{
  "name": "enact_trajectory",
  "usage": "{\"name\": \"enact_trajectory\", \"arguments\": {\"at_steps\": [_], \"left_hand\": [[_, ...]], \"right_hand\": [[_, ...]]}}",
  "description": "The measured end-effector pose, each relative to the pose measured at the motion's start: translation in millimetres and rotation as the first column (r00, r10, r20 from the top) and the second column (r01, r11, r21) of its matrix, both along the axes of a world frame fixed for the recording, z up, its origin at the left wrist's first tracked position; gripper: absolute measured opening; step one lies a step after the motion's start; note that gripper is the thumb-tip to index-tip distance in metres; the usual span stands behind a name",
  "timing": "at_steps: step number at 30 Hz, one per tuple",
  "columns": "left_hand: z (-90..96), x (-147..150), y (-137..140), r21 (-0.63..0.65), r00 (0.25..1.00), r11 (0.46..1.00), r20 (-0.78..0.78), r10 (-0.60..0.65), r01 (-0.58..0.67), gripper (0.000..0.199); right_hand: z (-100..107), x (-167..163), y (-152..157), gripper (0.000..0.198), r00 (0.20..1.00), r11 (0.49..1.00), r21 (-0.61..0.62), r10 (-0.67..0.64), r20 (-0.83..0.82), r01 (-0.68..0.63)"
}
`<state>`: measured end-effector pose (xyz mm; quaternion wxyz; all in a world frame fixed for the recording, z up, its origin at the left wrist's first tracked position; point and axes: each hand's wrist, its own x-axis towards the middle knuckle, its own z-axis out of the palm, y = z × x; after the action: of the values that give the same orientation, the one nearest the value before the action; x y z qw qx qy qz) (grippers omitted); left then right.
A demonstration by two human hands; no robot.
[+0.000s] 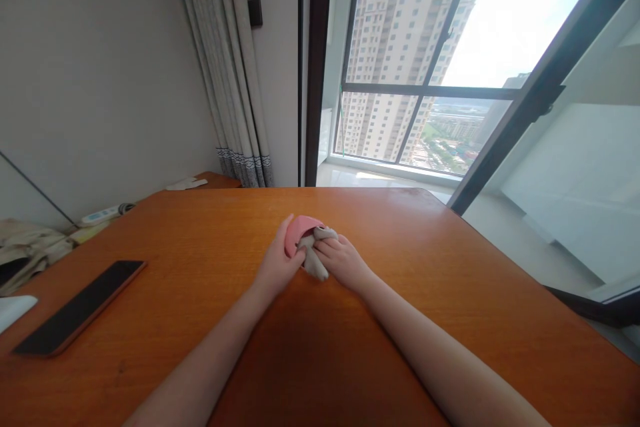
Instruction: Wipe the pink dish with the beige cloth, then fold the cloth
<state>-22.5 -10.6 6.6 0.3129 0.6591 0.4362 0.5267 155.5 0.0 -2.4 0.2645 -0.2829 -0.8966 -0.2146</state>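
Head camera: the sole view, worn on the head, facing forward and down.
Forearms point(430, 347): nearest the lens, entering from the bottom edge.
Left hand point(275, 260) and right hand point(347, 263): just below the frame's middle.
Table point(450, 273): seen from above, filling most of the lower half.
Window point(425, 89) and curtain point(225, 60): farther off, beyond the table's far edge.

I've got a rounded, hollow, plain pink piece point(294, 235) & a soft, plain lt-grey cloth point(315, 265) in my grip. I also see: orange-brn wooden tabletop point(320, 353) w/ streaky grain; flat rectangular blk slab point(85, 307) w/ reddish edge; long mottled-grey fabric curtain point(220, 47) w/ dk wavy-patterned band point(243, 159) nr hem; flat grey wall point(100, 67).
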Motion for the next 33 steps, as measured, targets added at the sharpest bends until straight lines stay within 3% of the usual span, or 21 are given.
{"name": "enact_trajectory", "arguments": {"at_steps": [4, 7, 11, 15, 18, 21, 23, 25, 29, 31, 33], "left_hand": [[-7.4, 18.8, -8.6, -0.043, 0.958, 0.988, 0.244, 0.154, -0.148, 0.069], [-1.9, 14.3, -5.5, -0.052, 0.975, 0.989, 0.169, 0.147, -0.140, 0.051], [2.6, -0.2, 2.2, -0.046, 0.999, 0.998, -0.015, -0.038, 0.037, 0.051], [-11.7, 15.0, -5.5, -0.070, 0.983, 0.993, 0.153, 0.101, -0.092, 0.077], [-15.0, 21.9, -9.2, -0.069, 0.959, 0.985, 0.227, 0.171, -0.159, 0.074], [-5.3, 9.2, -4.5, -0.001, 0.986, 0.991, 0.098, 0.132, -0.133, 0.061], [1.2, 0.8, -2.4, 0.048, 0.998, 0.997, -0.036, 0.058, -0.056, 0.060], [2.6, 1.7, -4.7, 0.053, 0.999, 0.998, -0.041, 0.027, -0.025, 0.066], [-7.8, 23.0, -14.4, -0.056, 0.957, 0.993, 0.267, 0.113, -0.102, 0.067], [-11.0, 26.4, -13.5, -0.112, 0.949, 0.986, 0.279, 0.147, -0.119, 0.055], [-9.1, 19.5, -7.0, -0.176, 0.968, 0.977, 0.197, 0.158, -0.124, 0.040]], "right_hand": [[-10.1, -6.6, -2.7, 0.017, 0.989, 0.997, 0.044, -0.051, -0.138, 0.058], [-8.6, -3.7, -2.5, 0.017, 0.992, 0.999, 0.022, -0.028, -0.125, 0.031], [-4.3, 2.9, 3.0, 0.018, 1.000, 1.000, 0.013, -0.011, 0.018, 0.010], [-12.2, -6.0, 0.3, 0.020, 0.996, 0.998, 0.000, -0.068, -0.061, 0.068], [-14.5, -10.3, -3.7, 0.019, 0.985, 0.998, -0.011, -0.061, -0.163, 0.060], [-7.7, -3.6, -2.1, 0.020, 0.997, 1.000, -0.004, 0.023, -0.069, -0.023], [-3.4, 1.8, 0.5, 0.020, 1.000, 1.000, -0.003, 0.019, -0.014, -0.019], [-3.7, 3.0, 1.5, 0.020, 1.000, 1.000, 0.005, -0.009, -0.019, 0.009], [-14.2, -5.1, -1.2, 0.020, 0.984, 0.999, -0.035, -0.043, -0.172, 0.037], [-15.6, -6.1, -1.1, 0.020, 0.976, 0.997, -0.066, -0.041, -0.216, 0.027], [-11.2, -2.2, 0.9, 0.020, 0.989, 0.997, -0.077, 0.005, -0.145, -0.016]]}}
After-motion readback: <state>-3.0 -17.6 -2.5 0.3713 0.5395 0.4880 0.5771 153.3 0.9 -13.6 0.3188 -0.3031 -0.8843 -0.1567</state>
